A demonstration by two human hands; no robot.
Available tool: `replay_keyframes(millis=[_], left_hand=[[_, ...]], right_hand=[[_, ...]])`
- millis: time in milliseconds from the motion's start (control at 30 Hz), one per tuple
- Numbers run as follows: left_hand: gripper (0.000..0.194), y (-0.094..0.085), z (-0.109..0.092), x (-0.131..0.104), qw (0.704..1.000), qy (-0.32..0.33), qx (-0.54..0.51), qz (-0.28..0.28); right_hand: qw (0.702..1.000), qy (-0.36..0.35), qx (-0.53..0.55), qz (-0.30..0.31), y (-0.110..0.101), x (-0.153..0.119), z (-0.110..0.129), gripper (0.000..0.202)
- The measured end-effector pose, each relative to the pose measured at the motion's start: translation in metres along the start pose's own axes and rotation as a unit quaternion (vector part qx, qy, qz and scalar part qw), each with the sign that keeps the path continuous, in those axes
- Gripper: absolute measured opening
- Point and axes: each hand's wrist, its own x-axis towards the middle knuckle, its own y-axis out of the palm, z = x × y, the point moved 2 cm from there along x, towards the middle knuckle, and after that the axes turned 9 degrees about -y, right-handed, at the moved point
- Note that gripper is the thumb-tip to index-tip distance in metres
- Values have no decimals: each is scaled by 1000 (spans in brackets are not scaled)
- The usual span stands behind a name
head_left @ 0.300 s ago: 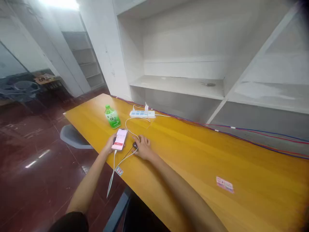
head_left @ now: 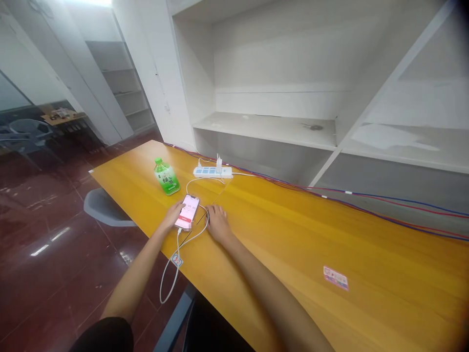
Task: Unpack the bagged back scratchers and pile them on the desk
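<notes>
My left hand point(head_left: 173, 215) grips a smartphone point(head_left: 189, 209) by its left edge, its thumb over the lit screen. The screen is pale with digits and a red bar low down. A white charging cable point(head_left: 178, 239) is plugged into the phone's bottom end and loops below the desk edge. To the right of the phone, my right hand point(head_left: 219, 224) rests low on the wooden desk point(head_left: 271, 230), fingers curled. Only a dark sliver shows by its thumb; whatever is under the fingers is hidden. The cable passes beside this hand.
Beyond the phone stands a green tea bottle point(head_left: 167, 177). A white power strip point(head_left: 212, 172) with plugs lies near the back. Red and blue cables point(head_left: 293, 184) run along the rear edge. Stickers point(head_left: 335, 277) mark the desk; a grey stool point(head_left: 104, 208) is at left.
The phone has shifted slightly right and toward my right hand, my left thumb now over its screen. The small dark object by my right hand is now mostly covered. The hanging cable has opened into a loop.
</notes>
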Motion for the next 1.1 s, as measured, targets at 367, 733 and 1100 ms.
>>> replay_keyframes(millis=[367,733,1100], left_hand=[[68,26,-20,-30,961,53,261,-71],[108,33,-32,-33,891,117,433,-63],[101,35,-57,-39,870,147,470,-30]], right_hand=[[995,74,-32,-52,-6,-5,-25,37],[990,105,-48,-83,-15,-20,-41,40],[996,34,-77,-41,-64,-91,-54,52]])
